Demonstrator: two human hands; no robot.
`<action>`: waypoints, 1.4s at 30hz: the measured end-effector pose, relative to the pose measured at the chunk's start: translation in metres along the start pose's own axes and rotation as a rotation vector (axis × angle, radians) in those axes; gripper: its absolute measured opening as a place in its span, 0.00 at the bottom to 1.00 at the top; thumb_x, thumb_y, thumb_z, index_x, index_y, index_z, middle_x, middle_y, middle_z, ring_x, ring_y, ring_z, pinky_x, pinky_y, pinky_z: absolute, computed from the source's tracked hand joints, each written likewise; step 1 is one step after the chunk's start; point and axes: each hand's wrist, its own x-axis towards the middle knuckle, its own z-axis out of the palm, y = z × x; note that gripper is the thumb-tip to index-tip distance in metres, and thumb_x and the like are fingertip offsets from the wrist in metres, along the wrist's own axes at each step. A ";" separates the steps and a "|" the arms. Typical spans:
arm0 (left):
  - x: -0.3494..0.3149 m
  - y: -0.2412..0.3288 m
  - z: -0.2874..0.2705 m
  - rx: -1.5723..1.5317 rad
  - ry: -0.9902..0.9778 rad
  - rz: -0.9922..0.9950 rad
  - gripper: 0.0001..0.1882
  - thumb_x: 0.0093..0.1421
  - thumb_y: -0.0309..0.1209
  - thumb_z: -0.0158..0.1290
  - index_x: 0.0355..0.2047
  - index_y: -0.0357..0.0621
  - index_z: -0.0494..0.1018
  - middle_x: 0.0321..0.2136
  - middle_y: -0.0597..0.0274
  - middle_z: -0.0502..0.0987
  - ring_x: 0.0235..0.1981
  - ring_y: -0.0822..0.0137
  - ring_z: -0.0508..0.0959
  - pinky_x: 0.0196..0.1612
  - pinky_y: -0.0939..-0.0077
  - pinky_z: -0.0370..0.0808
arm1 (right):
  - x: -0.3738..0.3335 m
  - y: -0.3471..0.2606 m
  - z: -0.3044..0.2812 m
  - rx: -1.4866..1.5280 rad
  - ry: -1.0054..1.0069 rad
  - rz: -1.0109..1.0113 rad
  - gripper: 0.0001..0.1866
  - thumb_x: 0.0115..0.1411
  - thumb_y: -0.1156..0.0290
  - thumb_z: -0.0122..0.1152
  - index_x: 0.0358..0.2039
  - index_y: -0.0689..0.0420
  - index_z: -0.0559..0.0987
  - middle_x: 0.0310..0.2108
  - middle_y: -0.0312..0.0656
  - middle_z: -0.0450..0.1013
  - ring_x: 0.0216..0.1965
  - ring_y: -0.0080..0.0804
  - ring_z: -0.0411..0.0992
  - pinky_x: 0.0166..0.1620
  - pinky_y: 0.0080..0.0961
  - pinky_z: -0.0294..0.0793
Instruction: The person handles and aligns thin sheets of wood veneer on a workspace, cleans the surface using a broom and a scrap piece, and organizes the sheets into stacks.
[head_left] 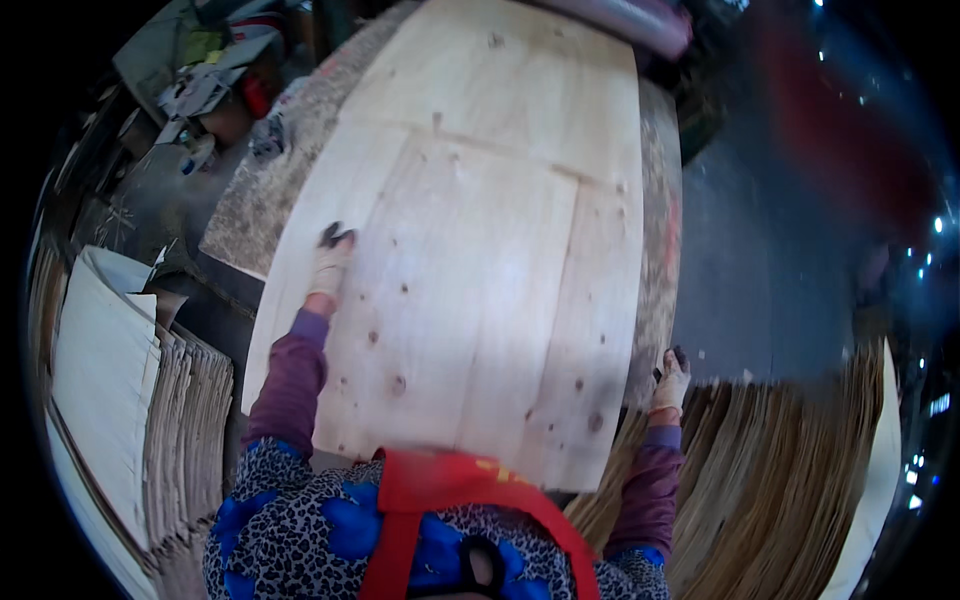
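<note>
A large pale wood veneer sheet [470, 270] with knots and long seams lies over the worktable in front of me. My left hand [331, 264], in a whitish glove with dark fingertips, rests on the left part of the sheet with its fingers apart. Off the sheet's right edge is my right hand [672, 382], gloved the same way, beside the table edge and above a stack of veneer sheets [760, 470]. Its thumb stands away from the fingers, and nothing shows in it. Some blur softens both hands.
The worn, speckled tabletop [262, 190] shows along both sides of the sheet. Another stack of veneer [185, 430] stands at the lower left. A pinkish wrapped roll [640, 22] lies at the far end. Clutter with a red container [256, 95] stands at the upper left.
</note>
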 end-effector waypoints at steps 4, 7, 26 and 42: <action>-0.037 -0.074 -0.153 0.727 0.304 -0.039 0.31 0.52 0.48 0.50 0.50 0.39 0.61 0.40 0.53 0.71 0.40 0.62 0.72 0.43 0.73 0.68 | -0.064 0.080 -0.086 -0.341 -0.006 0.014 0.22 0.55 0.71 0.53 0.50 0.67 0.65 0.44 0.45 0.67 0.44 0.31 0.66 0.47 0.22 0.65; -0.117 -0.020 -0.206 1.180 0.598 -0.378 0.44 0.44 0.60 0.51 0.52 0.38 0.60 0.46 0.47 0.69 0.46 0.54 0.70 0.49 0.66 0.65 | -0.108 0.127 -0.153 -0.396 -0.029 0.281 0.22 0.56 0.69 0.52 0.50 0.67 0.66 0.47 0.46 0.66 0.48 0.32 0.65 0.50 0.23 0.63; -0.206 -0.048 -0.273 0.448 0.781 -0.179 0.29 0.46 0.37 0.60 0.44 0.29 0.67 0.41 0.48 0.73 0.39 0.58 0.73 0.46 0.72 0.67 | -0.170 0.098 -0.167 -1.170 -0.247 -0.104 0.24 0.52 0.51 0.54 0.35 0.63 0.76 0.34 0.55 0.71 0.37 0.48 0.70 0.39 0.33 0.68; -0.246 0.143 -0.225 0.411 0.517 0.228 0.15 0.55 0.35 0.52 0.35 0.35 0.74 0.35 0.58 0.75 0.36 0.67 0.74 0.42 0.73 0.70 | -0.231 0.128 -0.110 -0.302 -0.312 0.491 0.24 0.57 0.49 0.47 0.33 0.61 0.72 0.23 0.45 0.72 0.18 0.32 0.70 0.21 0.25 0.70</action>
